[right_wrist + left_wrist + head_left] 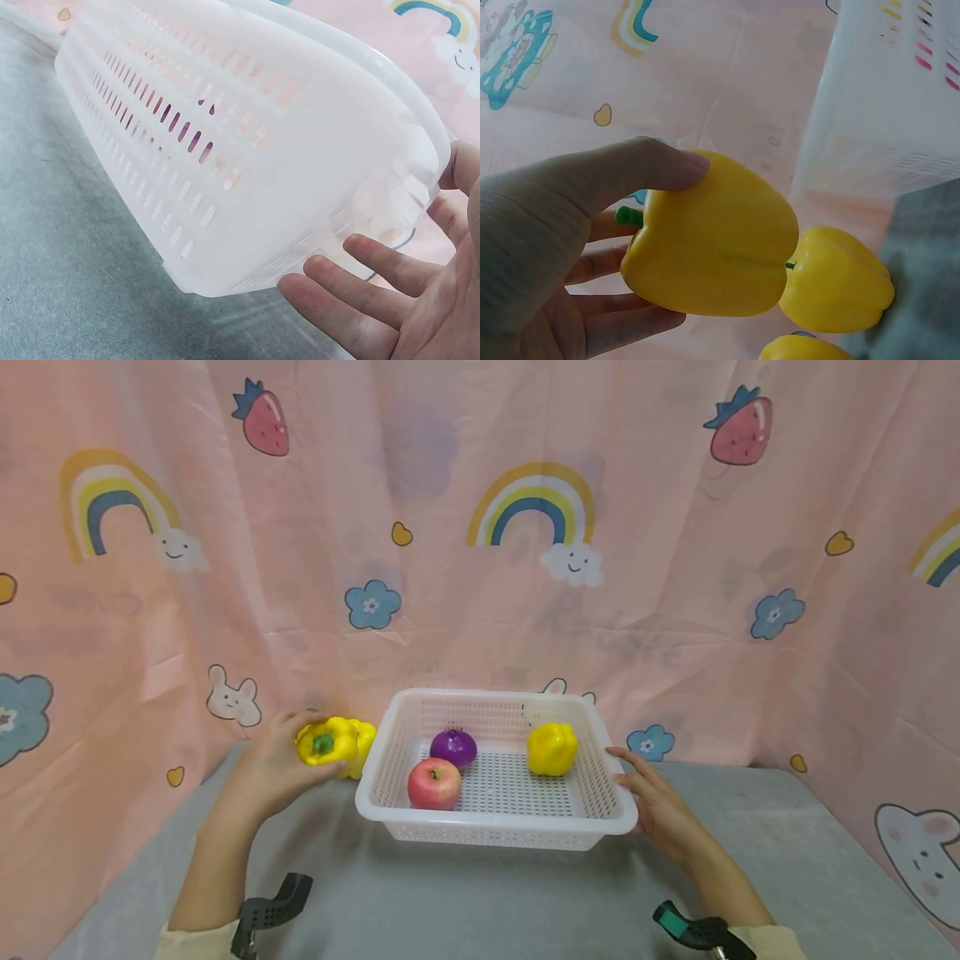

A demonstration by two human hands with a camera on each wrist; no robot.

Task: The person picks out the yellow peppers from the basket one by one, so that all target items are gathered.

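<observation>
In the head view my left hand (279,764) grips a yellow bell pepper (327,741) left of the white basket (495,827). The left wrist view shows thumb and fingers of the left hand (592,225) around this pepper (712,240), its green stem facing the palm. Two more yellow peppers lie beyond it, one (836,281) at its right and one (802,349) lower down. My right hand (663,810) is at the basket's right end; in the right wrist view its fingers (352,292) are spread along the basket wall (277,187), the thumb side by the rim.
Inside the basket are a purple onion (453,749), a red apple (434,784) and a yellow pepper (552,749). A grey table (465,902) lies under it, and a pink patterned curtain (450,652) hangs behind.
</observation>
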